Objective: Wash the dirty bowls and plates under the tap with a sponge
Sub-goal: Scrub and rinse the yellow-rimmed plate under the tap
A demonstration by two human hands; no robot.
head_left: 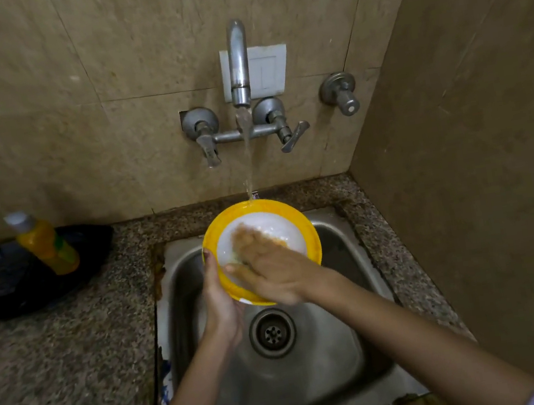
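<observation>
A round plate [294, 212], glossy, with a broad yellow rim and a smooth white well, is held tilted above the dull stainless-steel sink [322, 371], whose ribbed round drain [272, 332] sits just below it. A thin stream of water [248, 156] falls from the curved metal tap [238, 64] onto the plate's far rim. The desk [59, 372] around the basin is speckled granite; on it, to the left, a yellow plastic bottle [46, 242] stands against a black object too dark to identify. The right hand [268, 264] is smeared by motion blur, and the sponge [234, 258] shows only as a pale yellowish patch under its fingers. That hand lies flat, fingers stretched, pressing the sponge on the white well. The left hand [219, 299] grips the plate's left edge, thumb curled over the rim.
</observation>
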